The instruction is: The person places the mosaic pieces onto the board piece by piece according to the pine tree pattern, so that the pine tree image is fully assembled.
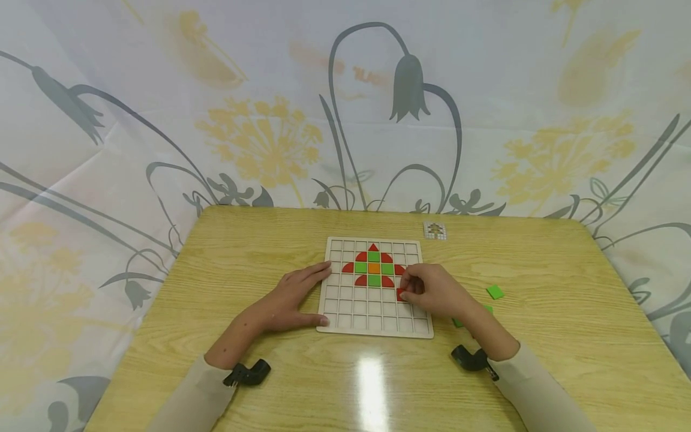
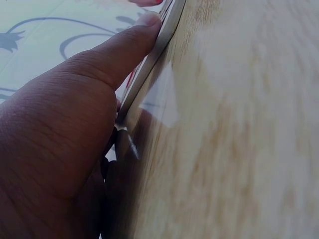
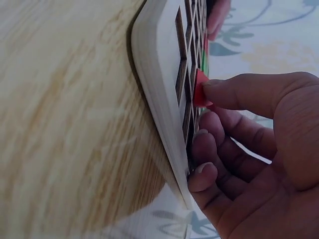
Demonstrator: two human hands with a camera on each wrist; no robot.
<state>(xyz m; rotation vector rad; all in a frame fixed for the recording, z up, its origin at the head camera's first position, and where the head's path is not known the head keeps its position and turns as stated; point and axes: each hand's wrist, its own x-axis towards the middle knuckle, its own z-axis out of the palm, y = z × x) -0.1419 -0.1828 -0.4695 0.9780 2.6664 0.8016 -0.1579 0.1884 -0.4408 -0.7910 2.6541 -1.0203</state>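
Observation:
A pale wooden grid board (image 1: 353,307) lies on the table, its middle filled with a pattern of red, green and orange pieces (image 1: 374,268). My right hand (image 1: 434,291) is over the board's right side and pinches a small red piece (image 3: 200,89) between thumb and index finger. This piece is close over a cell at the lower right of the pattern. My left hand (image 1: 291,300) rests at the board's left edge with fingers and thumb spread. In the left wrist view the thumb (image 2: 132,47) lies along the board's edge (image 2: 149,62).
Loose green tiles (image 1: 495,292) lie on the wooden table (image 1: 259,240) right of the board, some partly hidden behind my right forearm. A small pattern card (image 1: 435,230) is beyond the board's far right corner. A flower-printed cloth (image 1: 345,150) hangs behind the table.

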